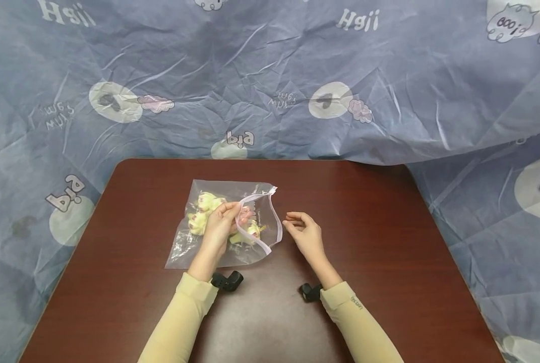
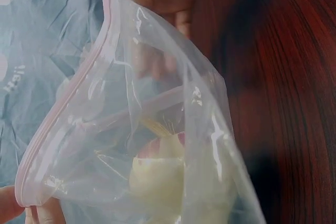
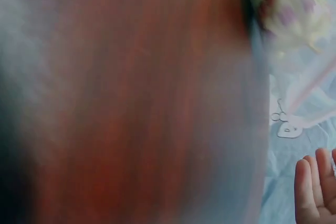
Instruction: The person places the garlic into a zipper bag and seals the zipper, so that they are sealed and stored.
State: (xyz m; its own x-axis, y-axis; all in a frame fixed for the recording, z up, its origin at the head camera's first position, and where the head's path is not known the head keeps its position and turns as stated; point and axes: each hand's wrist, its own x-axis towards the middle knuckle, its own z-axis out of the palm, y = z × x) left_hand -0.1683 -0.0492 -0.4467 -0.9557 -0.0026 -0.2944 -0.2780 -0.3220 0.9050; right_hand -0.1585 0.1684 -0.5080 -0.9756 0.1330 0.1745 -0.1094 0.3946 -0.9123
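A clear zip bag (image 1: 183, 252) with a pink-edged mouth lies on the table, its mouth gaping toward the right. Inside it are several pale yellow, rounded things (image 1: 199, 222) with pink marks; their kind is not clear. My left hand (image 1: 220, 222) pinches one edge of the mouth between thumb and fingers, as the left wrist view also shows at the pink zip strip (image 2: 63, 98). Just right of the mouth is my right hand (image 1: 307, 237), its fingers loosely bent and holding nothing. In the right wrist view, my right hand (image 3: 317, 192) is partly cut off.
The brown wooden table (image 1: 365, 201) extends around the bag. Behind it hangs a blue patterned cloth (image 1: 270, 75), which also falls along both sides. Black wrist devices (image 1: 228, 281) sit at both cuffs of the yellow sleeves (image 1: 174, 322).
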